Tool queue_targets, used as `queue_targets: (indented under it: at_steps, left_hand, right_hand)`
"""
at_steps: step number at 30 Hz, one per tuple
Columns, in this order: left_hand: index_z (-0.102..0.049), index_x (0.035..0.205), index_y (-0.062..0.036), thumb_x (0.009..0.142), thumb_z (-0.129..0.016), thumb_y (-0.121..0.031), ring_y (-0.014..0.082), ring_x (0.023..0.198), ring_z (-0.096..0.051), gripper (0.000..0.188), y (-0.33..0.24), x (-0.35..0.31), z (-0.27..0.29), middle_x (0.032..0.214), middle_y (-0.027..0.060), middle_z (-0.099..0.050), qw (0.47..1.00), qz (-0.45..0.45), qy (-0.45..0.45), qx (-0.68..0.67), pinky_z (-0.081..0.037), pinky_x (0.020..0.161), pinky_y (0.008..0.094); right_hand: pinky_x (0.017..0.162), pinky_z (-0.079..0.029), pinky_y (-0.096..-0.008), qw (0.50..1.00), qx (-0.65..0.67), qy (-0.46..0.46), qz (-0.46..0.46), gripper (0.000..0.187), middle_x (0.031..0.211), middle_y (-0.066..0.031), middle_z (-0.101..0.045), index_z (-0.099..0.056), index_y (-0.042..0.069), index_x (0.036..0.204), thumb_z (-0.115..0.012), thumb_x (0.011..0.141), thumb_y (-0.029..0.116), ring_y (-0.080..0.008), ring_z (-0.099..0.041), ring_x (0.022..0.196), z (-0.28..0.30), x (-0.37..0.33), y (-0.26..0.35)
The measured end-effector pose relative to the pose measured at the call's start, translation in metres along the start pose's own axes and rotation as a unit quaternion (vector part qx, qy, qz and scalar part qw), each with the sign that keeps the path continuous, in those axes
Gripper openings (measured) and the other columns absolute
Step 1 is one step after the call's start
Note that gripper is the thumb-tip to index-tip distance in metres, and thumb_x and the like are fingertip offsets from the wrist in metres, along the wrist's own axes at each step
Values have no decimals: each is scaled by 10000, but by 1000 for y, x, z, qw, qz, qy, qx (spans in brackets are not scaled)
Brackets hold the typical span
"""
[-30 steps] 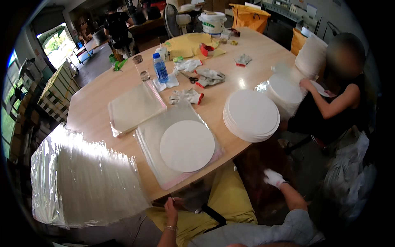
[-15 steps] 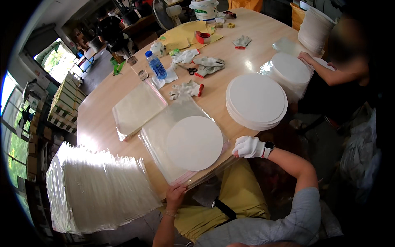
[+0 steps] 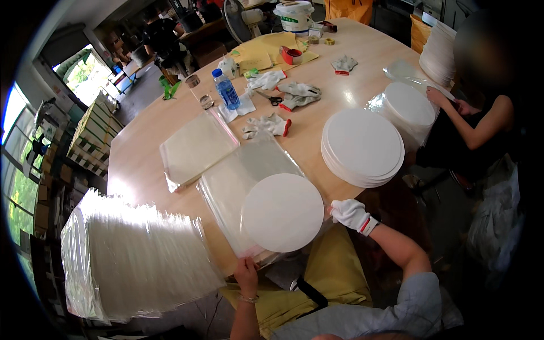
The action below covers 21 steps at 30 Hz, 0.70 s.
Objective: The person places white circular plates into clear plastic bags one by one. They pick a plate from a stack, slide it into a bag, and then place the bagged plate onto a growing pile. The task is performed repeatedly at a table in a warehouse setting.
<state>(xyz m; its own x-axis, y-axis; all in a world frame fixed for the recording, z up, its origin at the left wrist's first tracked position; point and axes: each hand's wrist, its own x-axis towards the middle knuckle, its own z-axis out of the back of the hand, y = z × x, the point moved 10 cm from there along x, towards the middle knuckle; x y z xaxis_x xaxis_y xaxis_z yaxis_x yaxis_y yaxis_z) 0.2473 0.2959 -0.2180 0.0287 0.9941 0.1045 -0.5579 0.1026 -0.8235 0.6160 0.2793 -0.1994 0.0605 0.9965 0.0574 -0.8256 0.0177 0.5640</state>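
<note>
A round white disc (image 3: 283, 213) lies flat on a stack of clear plastic bags (image 3: 249, 164) at the table's near edge. My left hand (image 3: 246, 275), bare, pinches the open-looking, pink-striped near edge of the top bag. My right hand (image 3: 349, 214), in a white knit glove with a red cuff, is closed at the bag's right corner beside the disc; its fingertips are partly hidden. Right of the bags stands a pile of white discs (image 3: 365, 141). A second stack of clear bags (image 3: 198, 147) sits farther left.
A tall heap of filled clear bags (image 3: 147, 260) occupies the near left. Work gloves (image 3: 266, 126), scissors (image 3: 273, 100), a blue-capped bottle (image 3: 226, 90) and red tape dispenser (image 3: 290, 55) lie beyond. At right, a co-worker's hand (image 3: 436, 95) handles bags beside another disc pile (image 3: 409, 103).
The view has shifted a little. The disc has come slightly nearer to me and to the right on the bag. My gloved right hand has moved nearer and turned at the wrist.
</note>
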Motion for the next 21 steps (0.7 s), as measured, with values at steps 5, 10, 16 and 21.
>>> queue_targets:
  at_steps: [5, 10, 16, 21]
  left_hand:
    - [-576, 726, -45, 903, -512, -264, 306, 521, -559, 289, -9, 8, -6, 593, 127, -575, 984, -47, 0, 170, -431, 485, 385]
    - [-583, 754, -49, 887, -532, -305, 339, 541, -554, 294, -15, 17, -11, 611, 157, -573, 971, -43, 28, 232, -432, 502, 408]
    - [-520, 1078, -26, 854, -567, -343, 308, 883, -552, 391, -29, 16, 9, 950, 168, -572, 980, -12, -24, 198, -423, 727, 456]
    - [-392, 1312, -68, 753, -617, -472, 315, 1310, -292, 726, -96, -18, -91, 1413, 138, -324, 881, -287, 189, 325, -235, 944, 660]
  right_hand:
    - [463, -417, -473, 988, -123, -90, -27, 280, 515, -138, -537, -505, 98, 682, -500, 857, 317, -352, -544, 482, -3, -1, 2]
    - [437, -423, -461, 975, -199, -91, -38, 236, 495, -117, -543, -529, 111, 687, -503, 839, 290, -314, -561, 467, -4, -2, 12]
    - [539, -452, -421, 965, -168, -199, 6, 132, 731, -87, -582, -540, 90, 791, -586, 721, 193, -307, -565, 622, 31, -11, 41]
    - [896, -337, -567, 957, -180, -92, 209, 370, 1157, -113, -524, -565, 66, 1017, -594, 770, 340, -306, -469, 1090, -6, -24, 111]
